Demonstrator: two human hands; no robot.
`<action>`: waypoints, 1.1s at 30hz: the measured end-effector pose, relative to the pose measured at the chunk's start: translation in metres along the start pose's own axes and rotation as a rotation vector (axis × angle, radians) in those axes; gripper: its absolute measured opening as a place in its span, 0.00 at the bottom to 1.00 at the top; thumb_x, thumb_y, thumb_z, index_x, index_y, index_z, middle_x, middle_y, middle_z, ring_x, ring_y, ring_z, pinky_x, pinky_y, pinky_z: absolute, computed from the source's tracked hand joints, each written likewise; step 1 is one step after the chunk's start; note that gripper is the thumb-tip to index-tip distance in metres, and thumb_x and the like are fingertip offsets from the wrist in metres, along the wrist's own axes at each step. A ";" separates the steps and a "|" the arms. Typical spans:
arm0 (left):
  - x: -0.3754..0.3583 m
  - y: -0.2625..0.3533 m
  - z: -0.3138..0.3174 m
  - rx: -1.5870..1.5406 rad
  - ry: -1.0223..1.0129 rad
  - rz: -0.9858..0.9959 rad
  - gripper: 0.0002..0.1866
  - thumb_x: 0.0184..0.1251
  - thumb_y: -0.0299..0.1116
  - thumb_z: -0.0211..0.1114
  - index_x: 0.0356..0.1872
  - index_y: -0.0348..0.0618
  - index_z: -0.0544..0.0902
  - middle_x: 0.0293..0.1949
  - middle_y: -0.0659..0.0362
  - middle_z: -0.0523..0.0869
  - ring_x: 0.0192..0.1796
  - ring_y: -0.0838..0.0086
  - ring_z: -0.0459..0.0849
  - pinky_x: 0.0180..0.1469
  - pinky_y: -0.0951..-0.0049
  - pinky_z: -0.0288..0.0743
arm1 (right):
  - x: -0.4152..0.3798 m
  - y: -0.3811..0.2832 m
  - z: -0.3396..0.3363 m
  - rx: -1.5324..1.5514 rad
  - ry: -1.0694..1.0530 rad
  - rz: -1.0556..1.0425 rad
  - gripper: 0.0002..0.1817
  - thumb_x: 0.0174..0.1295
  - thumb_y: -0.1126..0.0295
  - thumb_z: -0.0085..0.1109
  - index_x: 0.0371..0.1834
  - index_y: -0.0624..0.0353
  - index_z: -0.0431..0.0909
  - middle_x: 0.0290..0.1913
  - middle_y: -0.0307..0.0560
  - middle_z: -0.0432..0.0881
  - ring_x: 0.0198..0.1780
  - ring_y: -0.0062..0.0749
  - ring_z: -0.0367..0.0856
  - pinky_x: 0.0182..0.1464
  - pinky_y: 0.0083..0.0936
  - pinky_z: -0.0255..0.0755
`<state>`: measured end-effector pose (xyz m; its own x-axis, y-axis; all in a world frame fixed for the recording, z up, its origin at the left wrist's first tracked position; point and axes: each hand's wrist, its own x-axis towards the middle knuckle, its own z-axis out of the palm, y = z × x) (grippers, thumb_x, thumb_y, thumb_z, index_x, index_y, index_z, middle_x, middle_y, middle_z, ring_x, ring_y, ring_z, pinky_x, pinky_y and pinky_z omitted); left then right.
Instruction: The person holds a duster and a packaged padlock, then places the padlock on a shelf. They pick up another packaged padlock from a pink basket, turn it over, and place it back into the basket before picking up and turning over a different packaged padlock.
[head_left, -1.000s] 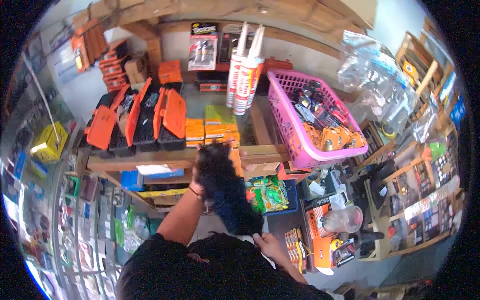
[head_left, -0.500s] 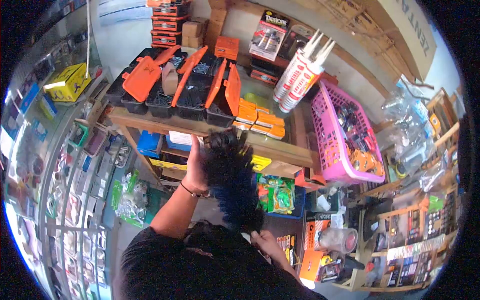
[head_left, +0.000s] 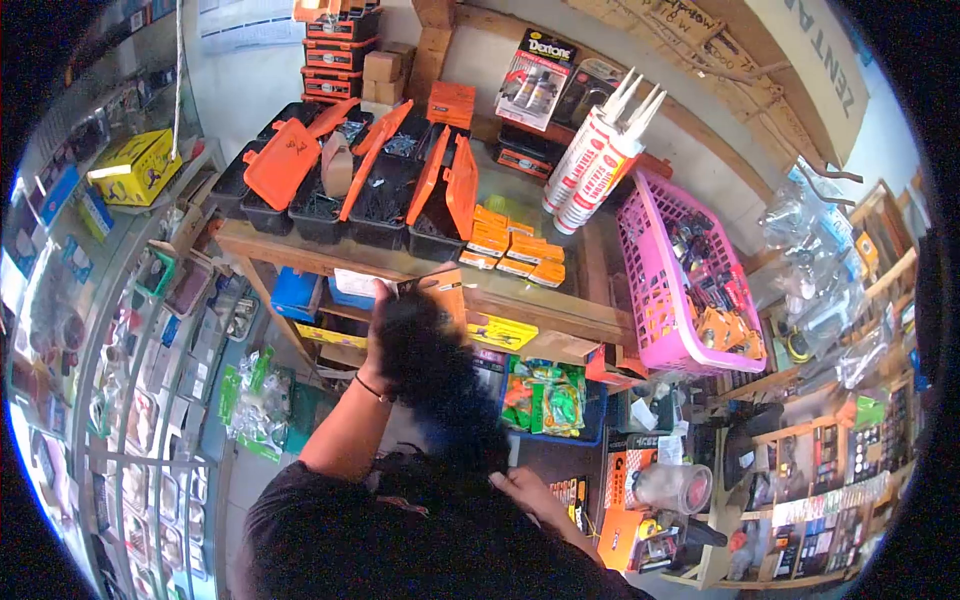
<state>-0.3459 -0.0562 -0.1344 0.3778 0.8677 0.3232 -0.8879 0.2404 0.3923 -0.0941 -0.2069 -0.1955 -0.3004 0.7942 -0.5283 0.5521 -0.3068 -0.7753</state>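
A fuzzy black and dark blue duster [head_left: 440,370] slants across the middle, blurred. At its lower end my right hand [head_left: 525,495] is closed round the handle, most of which is hidden. My left hand [head_left: 375,355] is upright at the duster's left side, thumb showing, most fingers hidden. It holds an orange-brown box [head_left: 447,292], partly covered by the duster's tip, in front of the table edge. Behind stand black bins [head_left: 385,205] of screws and nails with raised orange lids [head_left: 283,165], and small orange boxes [head_left: 515,245].
White sealant tubes [head_left: 597,165] stand beside a pink basket [head_left: 672,285] on the wooden table [head_left: 560,306]. Green packets [head_left: 545,395] lie in a blue tray under it. Glass shelving [head_left: 150,455] lines the left; a clear jar [head_left: 690,487] is at the lower right.
The duster's tip and my left hand have moved slightly down and left. The orange-brown box now shows behind the duster. My right hand has shifted a little down and left.
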 end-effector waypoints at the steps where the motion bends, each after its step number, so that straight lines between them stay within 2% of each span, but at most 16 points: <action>1: 0.004 0.000 0.001 0.048 -0.103 0.030 0.41 0.55 0.70 0.38 0.59 0.47 0.64 0.53 0.55 0.74 0.48 0.63 0.77 0.47 0.53 0.73 | 0.003 0.009 0.001 -0.050 0.075 -0.075 0.26 0.61 0.52 0.48 0.20 0.68 0.73 0.15 0.48 0.72 0.18 0.27 0.67 0.24 0.29 0.64; 2: 0.003 0.001 0.009 0.047 -0.106 0.027 0.41 0.55 0.70 0.38 0.59 0.47 0.64 0.53 0.55 0.74 0.48 0.63 0.77 0.47 0.53 0.73 | 0.006 0.012 0.001 -0.100 0.148 -0.147 0.26 0.61 0.52 0.48 0.21 0.68 0.73 0.15 0.49 0.71 0.18 0.29 0.67 0.24 0.31 0.64; 4: -0.004 0.002 0.021 -0.494 0.365 0.030 0.45 0.53 0.72 0.35 0.60 0.42 0.60 0.50 0.46 0.74 0.45 0.56 0.78 0.45 0.54 0.74 | 0.009 0.011 0.002 0.006 0.186 -0.040 0.26 0.61 0.52 0.48 0.21 0.69 0.72 0.15 0.52 0.70 0.18 0.32 0.68 0.26 0.33 0.65; 10: 0.003 0.002 -0.006 -0.030 -0.294 0.062 0.43 0.58 0.68 0.34 0.62 0.40 0.58 0.54 0.54 0.71 0.54 0.63 0.72 0.58 0.63 0.63 | 0.018 0.024 0.007 -0.101 0.103 -0.094 0.27 0.61 0.52 0.47 0.16 0.68 0.71 0.12 0.47 0.67 0.17 0.30 0.66 0.23 0.33 0.62; 12: -0.008 0.002 -0.001 -0.146 0.363 0.104 0.45 0.56 0.70 0.36 0.63 0.39 0.57 0.53 0.49 0.71 0.54 0.60 0.71 0.57 0.60 0.64 | 0.021 0.016 0.009 0.062 0.147 -0.068 0.28 0.61 0.51 0.48 0.16 0.69 0.70 0.12 0.48 0.66 0.17 0.31 0.65 0.23 0.34 0.62; 13: -0.012 0.005 -0.003 -0.447 -0.111 0.024 0.46 0.55 0.70 0.37 0.63 0.40 0.57 0.54 0.49 0.70 0.55 0.60 0.70 0.58 0.59 0.63 | 0.019 0.009 0.009 0.011 0.131 -0.081 0.28 0.60 0.51 0.48 0.16 0.69 0.71 0.12 0.48 0.66 0.17 0.30 0.65 0.23 0.34 0.62; 16: -0.005 0.004 -0.022 -0.055 -0.093 0.079 0.44 0.55 0.70 0.35 0.62 0.42 0.59 0.57 0.53 0.69 0.59 0.60 0.68 0.59 0.60 0.62 | 0.023 0.020 0.011 -0.156 0.057 -0.140 0.28 0.61 0.51 0.47 0.16 0.68 0.71 0.13 0.49 0.68 0.17 0.30 0.66 0.23 0.34 0.62; 17: 0.002 0.011 -0.018 -0.039 -0.355 0.069 0.44 0.56 0.69 0.35 0.63 0.41 0.58 0.58 0.52 0.68 0.60 0.61 0.67 0.60 0.61 0.61 | 0.021 0.019 0.009 -0.150 0.101 -0.127 0.28 0.60 0.51 0.48 0.16 0.68 0.71 0.13 0.51 0.69 0.17 0.31 0.67 0.23 0.35 0.62; 20: -0.016 0.012 0.008 -0.649 0.025 0.077 0.47 0.52 0.72 0.38 0.64 0.41 0.55 0.57 0.45 0.68 0.57 0.52 0.69 0.57 0.56 0.64 | 0.012 -0.004 0.009 -0.063 0.156 -0.061 0.28 0.60 0.51 0.48 0.16 0.68 0.71 0.13 0.52 0.70 0.17 0.32 0.69 0.22 0.35 0.62; 22: -0.015 0.007 -0.009 -0.558 0.025 0.035 0.48 0.51 0.73 0.39 0.64 0.43 0.55 0.57 0.45 0.68 0.55 0.51 0.70 0.57 0.56 0.65 | 0.013 0.000 0.012 0.028 0.177 -0.008 0.28 0.60 0.51 0.48 0.15 0.68 0.71 0.13 0.52 0.70 0.17 0.32 0.69 0.22 0.34 0.62; 24: -0.003 0.010 -0.018 -0.022 -0.245 0.076 0.47 0.53 0.72 0.37 0.63 0.43 0.56 0.59 0.49 0.66 0.57 0.55 0.70 0.58 0.57 0.64 | 0.023 0.023 0.018 -0.214 0.083 -0.261 0.26 0.63 0.54 0.45 0.15 0.65 0.72 0.11 0.39 0.67 0.16 0.21 0.64 0.20 0.28 0.60; 26: -0.002 0.011 -0.016 -0.083 -0.389 0.048 0.45 0.55 0.70 0.35 0.63 0.41 0.57 0.61 0.51 0.65 0.60 0.60 0.67 0.61 0.61 0.60 | 0.020 0.013 0.014 -0.076 0.133 -0.143 0.26 0.63 0.54 0.46 0.15 0.66 0.71 0.11 0.39 0.67 0.17 0.20 0.64 0.20 0.28 0.60; 29: -0.015 0.007 -0.002 -0.445 -0.252 0.043 0.46 0.54 0.71 0.35 0.63 0.40 0.57 0.61 0.50 0.64 0.61 0.58 0.65 0.62 0.60 0.59 | 0.015 -0.001 0.017 -0.036 0.143 -0.038 0.26 0.62 0.55 0.47 0.15 0.66 0.71 0.11 0.38 0.67 0.17 0.19 0.64 0.21 0.27 0.60; 30: -0.016 0.012 0.022 -0.077 0.192 0.030 0.46 0.55 0.70 0.34 0.63 0.40 0.57 0.61 0.50 0.64 0.61 0.58 0.65 0.62 0.60 0.59 | 0.014 -0.001 0.018 -0.137 0.112 -0.061 0.25 0.62 0.55 0.48 0.14 0.66 0.71 0.11 0.38 0.66 0.17 0.19 0.63 0.21 0.26 0.60; 32: 0.002 0.008 -0.009 -0.159 -0.422 0.101 0.45 0.56 0.70 0.34 0.63 0.40 0.57 0.60 0.49 0.65 0.60 0.57 0.66 0.61 0.60 0.59 | 0.018 0.013 0.019 -0.222 0.062 -0.104 0.25 0.61 0.56 0.49 0.13 0.64 0.72 0.12 0.38 0.67 0.18 0.19 0.64 0.21 0.25 0.60; 33: 0.005 0.004 -0.015 -0.232 -0.481 0.099 0.44 0.56 0.69 0.35 0.62 0.40 0.58 0.60 0.49 0.65 0.59 0.57 0.67 0.61 0.60 0.60 | 0.017 0.013 0.020 -0.127 0.133 -0.139 0.25 0.62 0.55 0.49 0.13 0.65 0.72 0.12 0.38 0.68 0.18 0.19 0.64 0.21 0.25 0.60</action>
<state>-0.3519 -0.0445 -0.1440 0.3190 0.6071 0.7278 -0.9392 0.3053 0.1570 -0.1079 -0.2076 -0.2212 -0.2804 0.8888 -0.3624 0.6081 -0.1276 -0.7835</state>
